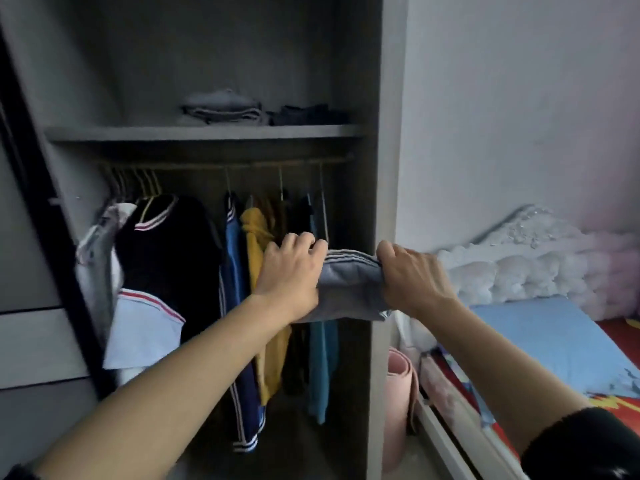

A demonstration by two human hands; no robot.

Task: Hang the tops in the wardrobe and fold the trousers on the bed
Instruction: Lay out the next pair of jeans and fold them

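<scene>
the left hand (291,271) and right hand (412,275) each clamp curled fingers on one end of the folded grey trousers (349,289). they are probably light, soft jersey that sags, so they are best supported at both ends.

Fingertips of my left hand (291,268) and right hand (412,275) vanish behind the folded grey trousers (349,289). The grey pile (221,107) and dark pile (308,114) are too dim to name. Hangers (135,178) blur together. The bed (554,341) runs off the right edge.
</scene>
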